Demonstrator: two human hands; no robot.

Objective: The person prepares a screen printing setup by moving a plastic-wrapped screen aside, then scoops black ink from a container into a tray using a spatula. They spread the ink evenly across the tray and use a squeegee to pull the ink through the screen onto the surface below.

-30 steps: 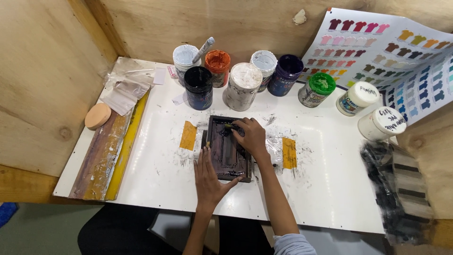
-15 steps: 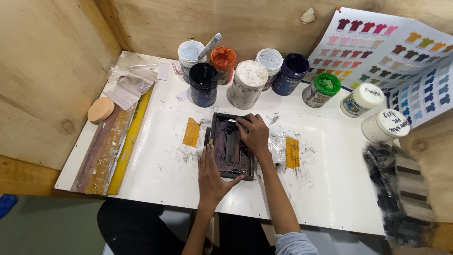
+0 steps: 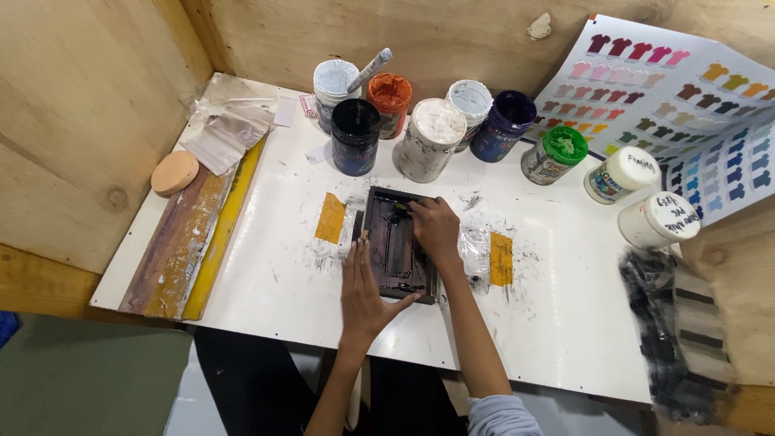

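Note:
A small dark rectangular frame [image 3: 393,220] lies flat in the middle of a white board [image 3: 565,323], smeared with dark ink. My left hand [image 3: 364,291] rests flat on its near left edge, fingers spread, pressing it down. My right hand [image 3: 436,230] lies on the frame's far right part, fingers curled as if pressing or rubbing something small; what is under them is hidden. Yellow tape patches sit on either side, one at the left [image 3: 331,218] and one at the right [image 3: 500,258].
Several paint jars stand at the back: black [image 3: 354,136], orange [image 3: 389,95], white-lidded [image 3: 430,139], dark purple [image 3: 504,123], green [image 3: 552,153]. Two white tubs [image 3: 660,218] stand right. A colour chart [image 3: 686,113] leans behind. A long squeegee [image 3: 190,234] lies left; wooden walls surround.
The view has shifted slightly. My right hand has slid a little across the far part of the frame; my left hand stays pressed on the near edge.

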